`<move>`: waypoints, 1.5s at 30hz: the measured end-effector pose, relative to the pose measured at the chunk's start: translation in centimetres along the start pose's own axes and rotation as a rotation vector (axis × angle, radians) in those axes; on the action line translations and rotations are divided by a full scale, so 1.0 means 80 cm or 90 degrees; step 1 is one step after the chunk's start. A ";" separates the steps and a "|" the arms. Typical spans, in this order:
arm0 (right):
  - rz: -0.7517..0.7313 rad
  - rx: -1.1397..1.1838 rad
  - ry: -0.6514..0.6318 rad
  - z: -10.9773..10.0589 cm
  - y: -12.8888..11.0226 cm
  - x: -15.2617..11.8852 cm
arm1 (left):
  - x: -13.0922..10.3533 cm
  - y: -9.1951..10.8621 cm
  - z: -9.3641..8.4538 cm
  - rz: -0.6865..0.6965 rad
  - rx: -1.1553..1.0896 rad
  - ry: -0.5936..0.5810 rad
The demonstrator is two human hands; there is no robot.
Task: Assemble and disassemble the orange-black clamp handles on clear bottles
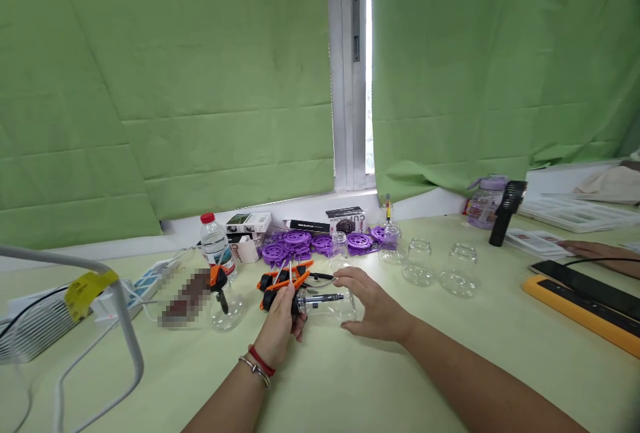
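Note:
My left hand [280,326] is closed on a black-and-orange bottle top [273,298], which is partly hidden by the fingers. A dark tube [323,298] runs from the top into a clear glass bottle [327,310] lying on its side in the air. My right hand [373,306] curves round the base of the bottle, thumb below and fingers above. Just behind my left hand lie more black-and-orange tops [287,273]. To the left, a finished-looking glass bottle with an orange-and-black top [225,306] stands upright.
Several clear glass bottles [419,263] stand to the right. Purple wheel-shaped parts [297,238] and small boxes [249,222] lie along the wall. A water bottle [216,246] stands at left, near a grey metal frame [131,333]. Another person's hand [583,248] rests far right.

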State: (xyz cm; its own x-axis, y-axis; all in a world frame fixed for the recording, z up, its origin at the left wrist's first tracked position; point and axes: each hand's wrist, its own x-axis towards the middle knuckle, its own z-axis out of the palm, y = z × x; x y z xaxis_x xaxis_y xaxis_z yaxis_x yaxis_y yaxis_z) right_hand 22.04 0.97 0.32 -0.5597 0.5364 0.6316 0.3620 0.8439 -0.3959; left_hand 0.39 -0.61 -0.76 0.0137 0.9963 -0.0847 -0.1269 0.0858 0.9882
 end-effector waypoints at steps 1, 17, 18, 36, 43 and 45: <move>-0.011 -0.015 -0.003 0.000 0.001 0.000 | 0.001 -0.001 -0.001 -0.006 0.008 0.004; 0.254 0.279 -0.049 0.018 0.018 -0.012 | -0.005 0.013 0.004 -0.004 0.079 0.038; 0.272 0.314 -0.055 0.017 0.018 -0.012 | -0.005 0.012 0.004 0.002 0.082 0.037; 0.545 0.637 -0.047 0.023 -0.020 0.006 | -0.011 0.013 0.009 0.065 0.041 0.083; 0.323 0.325 -0.095 0.007 -0.016 -0.002 | -0.011 0.015 0.010 0.029 0.051 0.080; 0.243 0.206 -0.103 0.005 -0.015 -0.003 | -0.009 0.014 0.009 0.008 0.043 0.066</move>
State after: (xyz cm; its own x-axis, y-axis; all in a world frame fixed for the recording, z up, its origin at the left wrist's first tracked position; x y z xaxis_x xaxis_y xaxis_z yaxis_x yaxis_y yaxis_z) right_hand 21.50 -0.15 0.36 -0.5500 0.7790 0.3011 0.3282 0.5331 -0.7798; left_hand 0.92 -1.27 0.48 -0.0907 0.9925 -0.0819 -0.0593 0.0767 0.9953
